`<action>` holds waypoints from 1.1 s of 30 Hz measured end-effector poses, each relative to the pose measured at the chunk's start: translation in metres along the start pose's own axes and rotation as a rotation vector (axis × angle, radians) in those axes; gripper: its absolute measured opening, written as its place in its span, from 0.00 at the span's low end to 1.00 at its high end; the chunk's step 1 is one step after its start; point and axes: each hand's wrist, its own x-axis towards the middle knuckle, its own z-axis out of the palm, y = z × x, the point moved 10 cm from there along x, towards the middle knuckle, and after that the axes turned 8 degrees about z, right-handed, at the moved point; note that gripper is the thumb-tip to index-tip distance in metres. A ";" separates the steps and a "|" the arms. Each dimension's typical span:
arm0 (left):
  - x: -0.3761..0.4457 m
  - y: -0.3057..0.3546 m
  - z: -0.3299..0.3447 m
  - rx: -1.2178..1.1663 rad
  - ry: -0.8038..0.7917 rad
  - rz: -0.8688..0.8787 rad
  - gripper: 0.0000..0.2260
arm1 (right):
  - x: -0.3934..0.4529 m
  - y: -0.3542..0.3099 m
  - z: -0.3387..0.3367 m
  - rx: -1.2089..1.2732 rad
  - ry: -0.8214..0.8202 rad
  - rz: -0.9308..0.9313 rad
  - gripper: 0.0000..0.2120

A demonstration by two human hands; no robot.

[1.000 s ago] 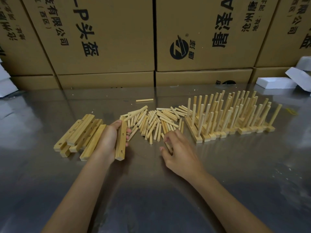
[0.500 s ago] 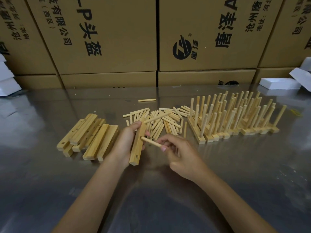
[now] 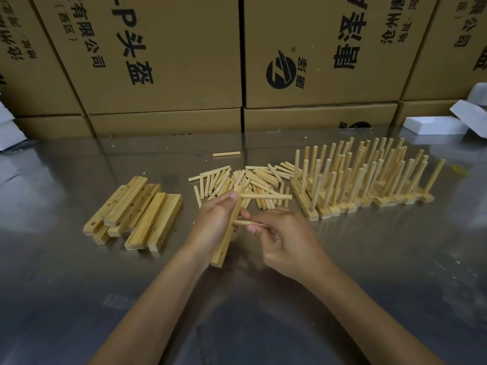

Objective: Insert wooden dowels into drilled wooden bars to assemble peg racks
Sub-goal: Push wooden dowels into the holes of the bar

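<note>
My left hand grips a drilled wooden bar held on edge above the steel table. One dowel sticks out sideways from the bar's upper end. My right hand pinches a second dowel whose tip meets the bar's middle. Loose dowels lie in a pile just behind my hands. A stack of bare drilled bars lies to the left. Finished peg racks stand in a row at the right.
The shiny steel table carries everything. Large printed cardboard boxes wall off the back edge. White foam blocks lie at the far right, another white piece at the far left. A single dowel lies apart behind the pile.
My left hand lifted the bar from the stack's side toward the centre. My right hand picked dowels from the pile; one now stands in the bar's top hole, another is at the middle.
</note>
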 end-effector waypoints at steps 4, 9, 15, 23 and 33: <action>-0.003 -0.004 0.001 0.046 0.040 -0.006 0.15 | -0.001 0.007 0.003 0.011 -0.030 0.053 0.07; -0.005 -0.006 0.006 0.105 0.023 -0.012 0.16 | 0.001 0.017 0.005 0.079 -0.054 0.113 0.07; 0.002 -0.007 -0.004 0.010 0.072 -0.026 0.14 | 0.005 0.043 0.023 0.552 -0.180 0.385 0.02; 0.014 -0.020 -0.062 -0.257 0.405 -0.103 0.13 | 0.005 0.044 0.055 0.086 -0.207 0.189 0.25; 0.013 -0.021 -0.068 -0.276 0.437 -0.127 0.10 | 0.010 0.035 0.034 -0.148 0.029 0.116 0.16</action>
